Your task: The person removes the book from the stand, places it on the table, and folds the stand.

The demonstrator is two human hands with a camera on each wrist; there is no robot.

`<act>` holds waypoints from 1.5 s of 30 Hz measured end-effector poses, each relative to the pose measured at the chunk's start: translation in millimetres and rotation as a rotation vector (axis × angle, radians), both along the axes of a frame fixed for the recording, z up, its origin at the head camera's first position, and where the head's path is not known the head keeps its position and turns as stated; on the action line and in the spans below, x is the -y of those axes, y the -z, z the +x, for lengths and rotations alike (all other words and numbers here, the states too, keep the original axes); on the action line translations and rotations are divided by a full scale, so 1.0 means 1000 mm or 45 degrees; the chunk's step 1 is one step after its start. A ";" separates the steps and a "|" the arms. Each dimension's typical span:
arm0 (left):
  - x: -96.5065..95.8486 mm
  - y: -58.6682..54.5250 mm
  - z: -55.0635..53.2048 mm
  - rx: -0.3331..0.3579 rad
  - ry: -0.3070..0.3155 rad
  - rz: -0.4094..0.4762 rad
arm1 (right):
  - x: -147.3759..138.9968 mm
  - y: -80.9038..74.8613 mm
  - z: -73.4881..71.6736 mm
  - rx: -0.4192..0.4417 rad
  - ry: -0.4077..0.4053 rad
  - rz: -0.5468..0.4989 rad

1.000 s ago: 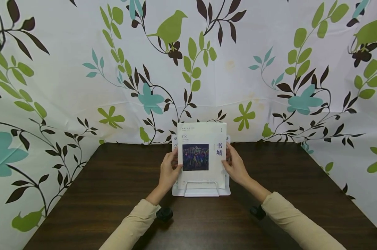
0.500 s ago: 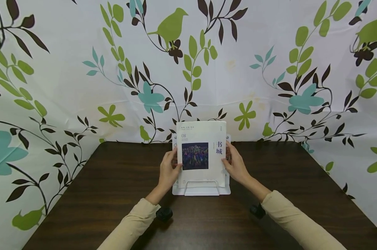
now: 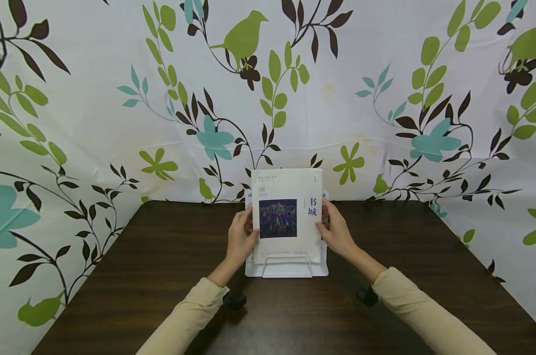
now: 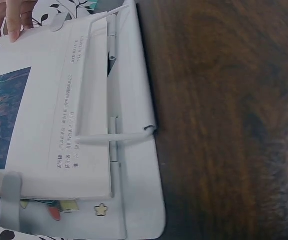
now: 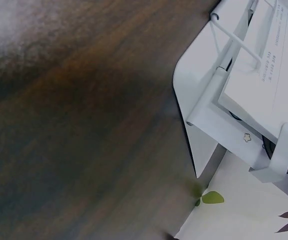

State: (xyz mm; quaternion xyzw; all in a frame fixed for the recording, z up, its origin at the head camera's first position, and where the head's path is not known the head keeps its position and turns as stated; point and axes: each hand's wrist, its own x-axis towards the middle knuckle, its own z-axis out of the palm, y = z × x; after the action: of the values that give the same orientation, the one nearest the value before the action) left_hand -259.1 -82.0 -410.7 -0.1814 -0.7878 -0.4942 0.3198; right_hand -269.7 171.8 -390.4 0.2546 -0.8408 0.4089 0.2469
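A white-covered book [image 3: 278, 249] with a dark picture on its front leans upright on a white book stand [image 3: 321, 268] in the middle of the head view. My left hand [image 3: 241, 237] grips the book's left edge, thumb on the cover and fingers behind. On the opposite edge my right hand [image 3: 338, 231] holds it likewise. The stand's wire bar crosses in front of the lower cover. Grey-white side clips [image 4: 11, 200] of the stand overlap the book's edges in the left wrist view. The book's bottom edge sits above the stand's base plate. The fingers behind the book are mostly hidden.
Both stand and book are on a dark wooden table [image 3: 161, 276]. Behind it hangs a white cloth [image 3: 321, 113] printed with leaves, birds and flowers. A black wrist camera [image 3: 234, 300] shows under the left sleeve, another [image 3: 366, 296] under the right.
The book has risen slightly relative to the stand, with both hands keeping their hold and moving up a little. The stand stays where it was on the table.
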 end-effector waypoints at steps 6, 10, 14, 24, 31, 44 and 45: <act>0.000 -0.006 -0.005 -0.019 0.009 0.019 | 0.000 -0.006 -0.003 -0.023 -0.013 -0.011; -0.001 -0.010 -0.009 -0.023 0.007 0.012 | 0.000 -0.011 -0.004 -0.053 -0.027 -0.016; -0.001 -0.015 -0.010 -0.028 0.015 0.011 | 0.000 -0.014 -0.005 -0.064 -0.032 -0.014; 0.000 -0.027 -0.013 -0.053 0.012 0.000 | 0.001 -0.027 -0.007 -0.044 -0.039 -0.042; 0.002 -0.039 -0.018 -0.079 0.032 0.004 | 0.001 -0.037 -0.010 -0.081 -0.045 -0.039; 0.000 -0.058 -0.019 -0.158 0.035 0.019 | 0.002 -0.050 -0.012 -0.112 -0.084 -0.109; 0.000 -0.059 -0.019 -0.163 0.035 0.021 | 0.001 -0.052 -0.011 -0.107 -0.080 -0.109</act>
State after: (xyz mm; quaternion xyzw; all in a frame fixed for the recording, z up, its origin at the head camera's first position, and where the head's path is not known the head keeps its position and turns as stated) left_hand -277.6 -81.6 -351.6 -0.2207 -0.7591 -0.4925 0.3640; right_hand -281.1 170.4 -338.7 0.2872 -0.8030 0.4409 0.2798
